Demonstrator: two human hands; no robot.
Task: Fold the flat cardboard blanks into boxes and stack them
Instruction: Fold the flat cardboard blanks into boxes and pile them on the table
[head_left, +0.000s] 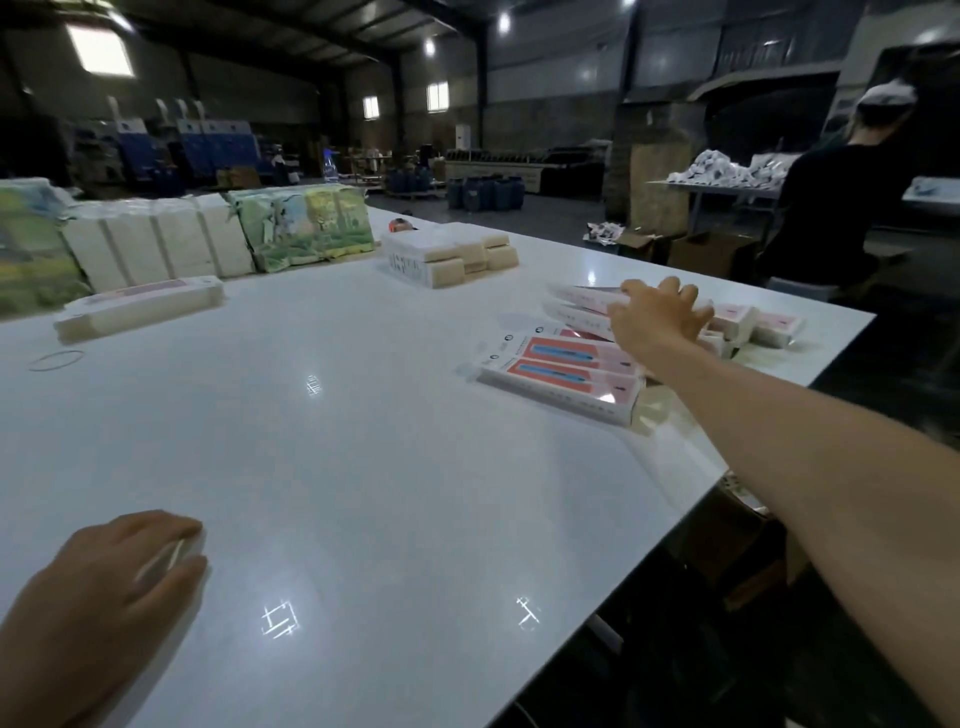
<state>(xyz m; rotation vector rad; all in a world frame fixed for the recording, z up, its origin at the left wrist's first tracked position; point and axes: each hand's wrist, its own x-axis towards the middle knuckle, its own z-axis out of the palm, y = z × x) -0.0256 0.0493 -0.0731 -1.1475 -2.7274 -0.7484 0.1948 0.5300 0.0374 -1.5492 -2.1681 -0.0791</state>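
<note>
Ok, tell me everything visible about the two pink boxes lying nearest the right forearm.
The two pink boxes lie flat side by side on the white table near its right edge. Each is long and slim, apparently cardboard, white-sided, with a pink face showing a blue pen-like picture and small round marks at one end. The right forearm passes just beside them; contact cannot be judged.

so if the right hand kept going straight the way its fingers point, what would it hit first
Probably the small pink and white folded boxes at the table's far right edge. The right hand rests on the fanned pink boxes, fingers spread toward the far right. Depth is unclear, so it may pass above them.
</note>
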